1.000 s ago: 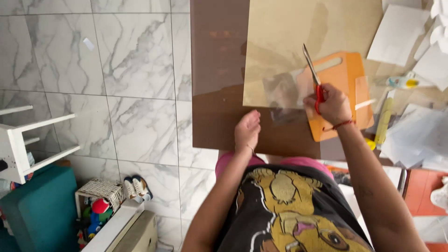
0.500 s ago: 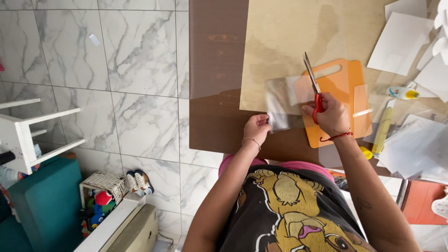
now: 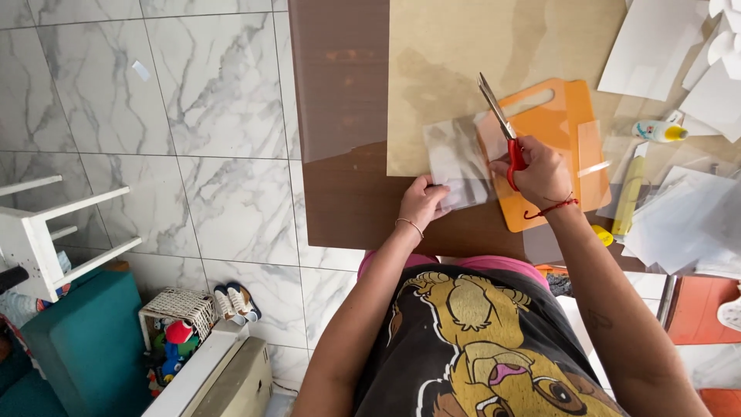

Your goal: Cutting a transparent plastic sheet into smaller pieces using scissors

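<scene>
My right hand [image 3: 539,171] grips red-handled scissors [image 3: 500,127], blades pointing up and away over an orange cutting board [image 3: 552,147]. My left hand [image 3: 423,202] pinches the lower edge of a clear plastic sheet [image 3: 455,158], held just left of the scissors. Both hands hover above a brown table [image 3: 340,116] with a tan sheet of card [image 3: 478,54] lying on it.
White paper sheets [image 3: 671,46] and clear plastic pieces [image 3: 679,216] lie at the right, with a glue bottle [image 3: 658,131] and a yellow tube [image 3: 629,194]. A marble-tile floor is left; a white stool [image 3: 46,232], a teal seat [image 3: 77,347] and a basket of toys [image 3: 179,320] stand lower left.
My left hand rose from the table edge and took hold of the clear sheet. The scissors came down beside it.
</scene>
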